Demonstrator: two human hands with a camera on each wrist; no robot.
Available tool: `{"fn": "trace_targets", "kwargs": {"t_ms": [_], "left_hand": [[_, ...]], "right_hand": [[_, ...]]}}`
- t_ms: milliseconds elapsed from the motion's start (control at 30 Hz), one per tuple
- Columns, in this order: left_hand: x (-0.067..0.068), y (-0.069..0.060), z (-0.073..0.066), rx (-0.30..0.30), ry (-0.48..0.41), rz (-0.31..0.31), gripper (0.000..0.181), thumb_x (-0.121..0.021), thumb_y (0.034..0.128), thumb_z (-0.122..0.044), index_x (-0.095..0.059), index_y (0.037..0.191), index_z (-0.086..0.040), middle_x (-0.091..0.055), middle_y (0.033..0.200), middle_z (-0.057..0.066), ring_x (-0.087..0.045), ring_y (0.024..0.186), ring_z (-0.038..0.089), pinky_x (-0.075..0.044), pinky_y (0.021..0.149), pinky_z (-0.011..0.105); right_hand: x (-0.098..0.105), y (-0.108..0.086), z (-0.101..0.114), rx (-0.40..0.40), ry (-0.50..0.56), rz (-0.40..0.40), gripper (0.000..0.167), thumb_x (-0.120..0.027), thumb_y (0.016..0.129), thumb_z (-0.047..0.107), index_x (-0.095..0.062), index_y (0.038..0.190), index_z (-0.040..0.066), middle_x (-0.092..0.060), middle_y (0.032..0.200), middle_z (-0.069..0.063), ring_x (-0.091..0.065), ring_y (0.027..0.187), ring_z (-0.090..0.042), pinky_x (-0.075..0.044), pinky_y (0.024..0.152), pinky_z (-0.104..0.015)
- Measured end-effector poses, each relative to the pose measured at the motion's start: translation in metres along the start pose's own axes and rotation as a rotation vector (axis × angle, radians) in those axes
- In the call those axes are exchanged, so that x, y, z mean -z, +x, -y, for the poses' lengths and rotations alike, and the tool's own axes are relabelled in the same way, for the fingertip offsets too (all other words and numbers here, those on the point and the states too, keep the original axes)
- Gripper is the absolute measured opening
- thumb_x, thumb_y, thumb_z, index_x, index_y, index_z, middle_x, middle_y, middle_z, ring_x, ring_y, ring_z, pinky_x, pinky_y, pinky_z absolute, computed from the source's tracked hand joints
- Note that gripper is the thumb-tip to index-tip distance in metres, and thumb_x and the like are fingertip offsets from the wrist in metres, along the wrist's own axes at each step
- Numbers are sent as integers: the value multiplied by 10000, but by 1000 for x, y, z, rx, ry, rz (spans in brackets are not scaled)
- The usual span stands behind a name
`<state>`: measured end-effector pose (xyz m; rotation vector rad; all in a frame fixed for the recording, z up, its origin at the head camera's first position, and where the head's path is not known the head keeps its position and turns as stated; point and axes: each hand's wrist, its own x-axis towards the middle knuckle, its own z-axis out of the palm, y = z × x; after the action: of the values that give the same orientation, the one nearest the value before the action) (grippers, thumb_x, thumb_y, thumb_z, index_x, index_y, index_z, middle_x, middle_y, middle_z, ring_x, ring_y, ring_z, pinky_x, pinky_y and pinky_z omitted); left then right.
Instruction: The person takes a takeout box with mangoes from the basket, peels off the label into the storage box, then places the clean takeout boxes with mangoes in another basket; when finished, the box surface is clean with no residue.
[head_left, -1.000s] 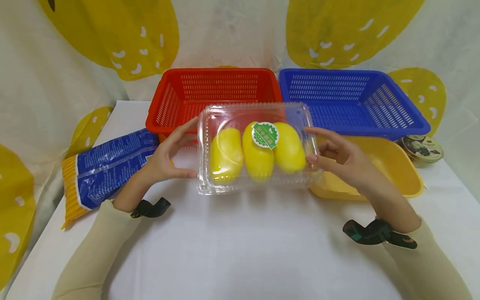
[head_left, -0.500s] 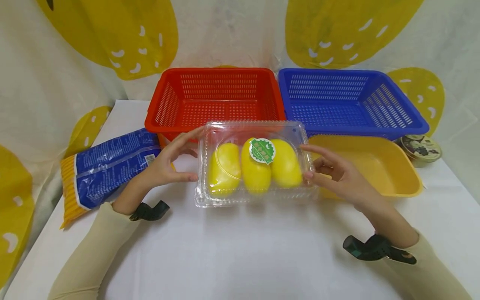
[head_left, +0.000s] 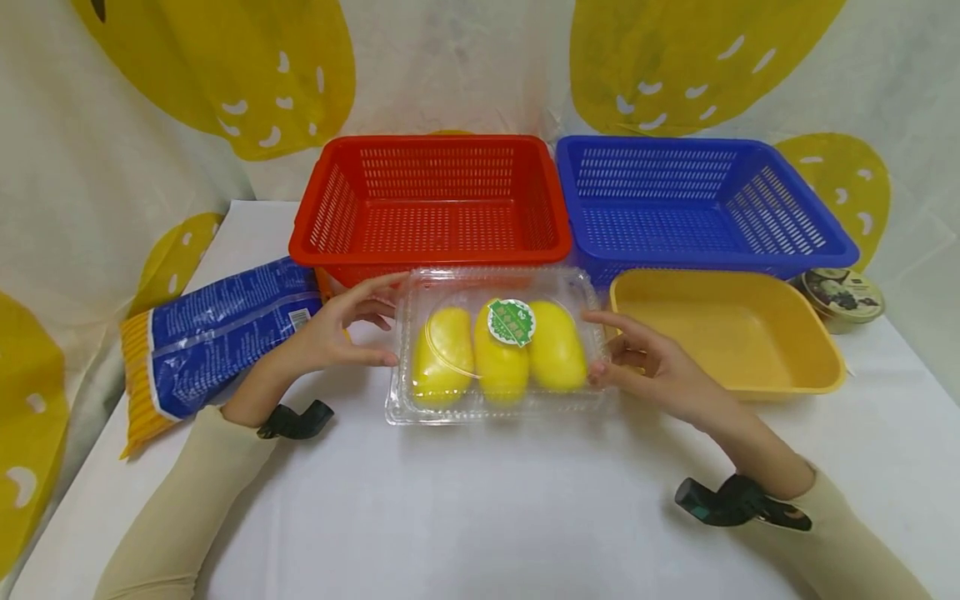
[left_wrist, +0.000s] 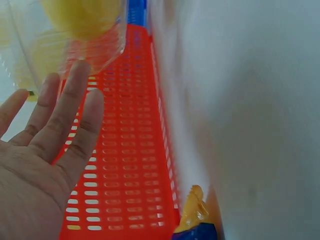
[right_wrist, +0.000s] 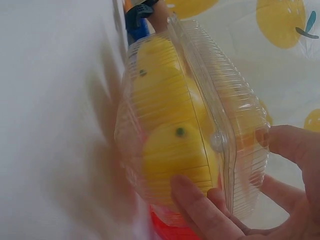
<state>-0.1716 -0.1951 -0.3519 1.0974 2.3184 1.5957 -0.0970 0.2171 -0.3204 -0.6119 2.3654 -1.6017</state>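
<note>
A clear lidded plastic box (head_left: pixel 495 408) with three yellow fruits and a green-and-white sticker spans the space between both hands, in front of the red basket. At its left end is the left hand (head_left: pixel 330 333), index finger by the back corner and thumb by the side; the left wrist view shows that hand's fingers (left_wrist: pixel 75 100) straight and spread near the box. Gripping the opposite end is the right hand (head_left: pixel 660 367), its thumb and fingers around the corner. In the right wrist view its fingers press the box (right_wrist: pixel 200 150). Whether the box touches the table cannot be told.
Behind the box stand a red basket (head_left: pixel 427 258) and a blue basket (head_left: pixel 705 260). A yellow tray (head_left: pixel 720 333) is at the right, with a round lidded tub (head_left: pixel 843 296) beyond it. A blue and orange packet (head_left: pixel 217 333) lies on the white table (head_left: pixel 480 517) at the left.
The box has come down and towards the near side, shifting slightly left, with both hands still at its ends. The right hand moved down and left; the left hand moved little.
</note>
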Motion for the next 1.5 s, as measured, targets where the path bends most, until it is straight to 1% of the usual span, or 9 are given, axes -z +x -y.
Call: {"fn": "trace_targets", "kwargs": {"t_ms": [167,300,433,633,800,967,1167,1267,1500], "left_hand": [[2,-2,4,65,35,32,947,-881,707,-124,-355,1490,-46,-527,1334,164,-593,1109,264,-535,908,346],[2,-3,7,108,59,59,946,-885,703,-138,-364,1487,-47,-556,1282,144,-598,1100,283,-528,931,393],[1,-3,9,111,89,82,967,-882,707,-146,-338,1503,-68,-568,1237,136,-600,1093,283,-518,933,476],[1,-1,7,112,100,130,987,-855,744,-164,-279,1545,-176,-556,1244,96,-595,1104,253,-517,932,491],[1,-1,6,114,105,158,912,-822,784,-172,-306,1537,-169,-546,1263,95,-584,1110,256,-519,929,497],[0,-2,6,107,104,166,884,-793,814,-174,-289,1541,-177,-534,1270,91,-577,1113,248,-517,932,491],[-1,-4,7,114,93,167,831,-735,862,-186,-265,1546,-230,-532,1265,77,-552,1122,229,-515,937,478],[-2,-4,8,124,79,165,780,-686,895,-165,-260,1546,-224,-493,1335,86,-527,1165,252,-504,954,485],[-8,-1,5,178,65,151,747,-661,912,-257,-255,1539,-249,-314,1527,36,-442,1282,301,-452,1005,507]], "right_hand": [[-4,4,-7,-9,-21,19,559,-642,924,22,-433,1441,61,-578,863,-147,-662,790,-212,-560,763,-230],[-6,6,-11,-19,-46,40,555,-646,924,34,-423,1433,25,-593,838,-145,-668,766,-233,-564,743,-240],[-8,6,-11,-44,-82,52,562,-648,931,66,-418,1443,37,-602,854,-137,-669,766,-229,-564,740,-244],[-10,4,-8,-77,-134,51,565,-641,944,108,-409,1459,79,-590,889,-119,-674,825,-214,-566,763,-245],[-11,4,-9,-69,-160,45,553,-630,955,122,-412,1463,120,-594,903,-117,-684,840,-218,-567,770,-241],[-11,3,-9,-45,-240,46,547,-623,961,141,-413,1466,152,-620,889,-84,-678,743,-168,-573,679,-264],[-9,3,-1,-67,-323,72,540,-617,970,215,-417,1472,191,-544,656,12,-548,475,-140,-468,455,-264],[-10,3,0,-23,-388,37,519,-645,951,205,-469,1438,177,-463,627,35,-473,478,-116,-401,436,-242],[-19,8,3,183,-520,-188,375,-758,819,72,-680,1185,75,-443,726,-3,-425,626,-135,-341,515,-215]]}}
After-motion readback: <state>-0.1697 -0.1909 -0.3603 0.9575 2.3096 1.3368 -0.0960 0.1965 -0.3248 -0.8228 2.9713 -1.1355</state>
